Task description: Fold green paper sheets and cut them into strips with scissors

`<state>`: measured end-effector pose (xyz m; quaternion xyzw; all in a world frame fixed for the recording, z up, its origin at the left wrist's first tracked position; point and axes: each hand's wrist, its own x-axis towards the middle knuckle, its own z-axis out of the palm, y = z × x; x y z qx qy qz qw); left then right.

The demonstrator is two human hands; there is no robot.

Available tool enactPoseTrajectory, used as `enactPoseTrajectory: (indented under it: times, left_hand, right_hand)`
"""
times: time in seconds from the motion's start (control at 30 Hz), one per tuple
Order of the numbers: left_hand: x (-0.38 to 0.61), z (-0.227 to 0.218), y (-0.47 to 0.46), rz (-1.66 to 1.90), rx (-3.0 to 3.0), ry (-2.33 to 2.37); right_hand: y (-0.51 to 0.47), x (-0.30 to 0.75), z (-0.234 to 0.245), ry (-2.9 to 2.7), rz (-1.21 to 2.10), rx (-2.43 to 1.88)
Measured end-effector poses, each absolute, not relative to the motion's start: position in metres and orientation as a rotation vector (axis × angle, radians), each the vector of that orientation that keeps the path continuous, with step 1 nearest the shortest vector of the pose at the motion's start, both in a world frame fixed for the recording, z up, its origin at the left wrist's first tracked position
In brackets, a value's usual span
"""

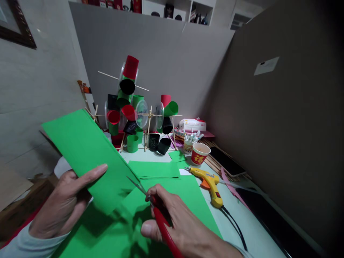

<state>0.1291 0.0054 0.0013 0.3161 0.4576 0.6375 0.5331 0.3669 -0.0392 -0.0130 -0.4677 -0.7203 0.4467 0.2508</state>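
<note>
My left hand (67, 200) grips a green paper sheet (94, 154), thumb on its face and fingers behind it, holding it tilted above the table. In my right hand (177, 218) is a pair of red-handled scissors (163, 224), its fingers closed around the handles. The blade tips point up and left, close to the sheet's right edge; whether they touch the paper I cannot tell. Beneath both hands lies a larger green sheet (185, 193). Cut green strips (153, 169) rest just beyond it.
A yellow glue gun (211, 184) with its cord lies to the right. Behind it stand a red paper bowl (200, 154) and a cup of markers (188, 145). A stick frame (149, 125) carries several red, green and black paper cups. A grey partition (282, 118) borders the right.
</note>
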Motion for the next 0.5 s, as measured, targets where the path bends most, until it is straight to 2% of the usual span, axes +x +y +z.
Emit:
enactPoseTrajectory:
  times: [0.23,0.5]
  left_hand:
    - [0.111,-0.016,0.011,1.203,0.832,0.985]
    - [0.109,-0.016,0.013,1.164,0.885,1.072]
  right_hand:
    - [-0.038,0.366,-0.006,-1.896,1.3,-1.252]
    - [-0.038,0.366,-0.004,-1.885,1.294,-1.242]
